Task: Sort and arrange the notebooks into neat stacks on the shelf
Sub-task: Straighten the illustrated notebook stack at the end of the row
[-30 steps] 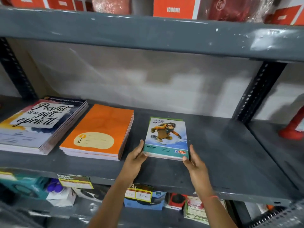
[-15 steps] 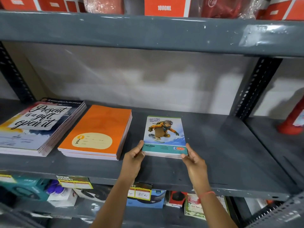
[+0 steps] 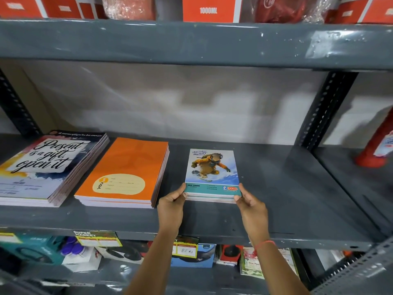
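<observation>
A small stack of notebooks with a snowboarder cover (image 3: 211, 169) lies flat on the grey shelf (image 3: 287, 188), near its middle. My left hand (image 3: 171, 206) pinches the stack's near left corner and my right hand (image 3: 251, 204) pinches its near right corner. To the left lies a stack of orange notebooks (image 3: 127, 171). Further left is a taller stack whose top cover reads "Present is a gift, open it" (image 3: 46, 167).
The shelf's right half is bare up to a perforated upright (image 3: 323, 111). A red object (image 3: 378, 145) stands on the neighbouring shelf at the right. Red boxes (image 3: 208, 9) fill the shelf above. Boxed goods and price tags (image 3: 187, 250) sit below.
The small stack's edges have been squared up; a green cover that poked out at the back is now hidden. Both hands have slid from its sides onto its near corners.
</observation>
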Tool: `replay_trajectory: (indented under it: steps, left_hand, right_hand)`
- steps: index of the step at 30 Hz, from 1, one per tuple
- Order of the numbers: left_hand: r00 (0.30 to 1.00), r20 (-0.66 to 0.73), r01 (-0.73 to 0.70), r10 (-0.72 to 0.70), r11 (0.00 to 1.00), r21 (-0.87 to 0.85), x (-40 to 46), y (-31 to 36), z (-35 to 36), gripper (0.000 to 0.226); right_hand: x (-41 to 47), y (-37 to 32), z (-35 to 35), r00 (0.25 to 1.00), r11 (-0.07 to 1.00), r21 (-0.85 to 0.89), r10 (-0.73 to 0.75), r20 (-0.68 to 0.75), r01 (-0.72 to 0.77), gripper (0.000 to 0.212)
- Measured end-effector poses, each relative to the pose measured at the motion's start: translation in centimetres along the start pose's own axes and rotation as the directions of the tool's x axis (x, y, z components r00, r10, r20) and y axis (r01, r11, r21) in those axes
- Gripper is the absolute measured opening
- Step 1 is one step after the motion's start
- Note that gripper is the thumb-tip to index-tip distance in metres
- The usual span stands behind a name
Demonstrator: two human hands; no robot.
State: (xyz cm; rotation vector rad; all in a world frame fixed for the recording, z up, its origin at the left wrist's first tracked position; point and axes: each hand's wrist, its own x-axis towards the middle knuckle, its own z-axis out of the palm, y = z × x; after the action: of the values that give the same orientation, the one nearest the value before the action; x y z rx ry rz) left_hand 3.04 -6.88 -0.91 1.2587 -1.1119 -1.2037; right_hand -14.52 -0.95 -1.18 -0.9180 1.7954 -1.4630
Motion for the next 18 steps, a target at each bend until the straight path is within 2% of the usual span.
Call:
replay_trajectory:
  steps: [10,18]
  left_hand:
    - [0.999,-0.037,0.013,-0.014,1.0,-0.028,0.28,-0.43,0.04,0.027]
    - [0.997,-0.034,-0.075,0.074,0.997,-0.024,0.27,-0.67,-0.01,0.029]
  right_hand:
    - [-0.2,-0.27,0.2,1.0,1.0,-0.005,0.001,-0.023,-0.001,0.041]
    - [-0.32,-0.4,-0.02,1.0,1.0,-0.016,-0.004,-0.011,0.004,0.041]
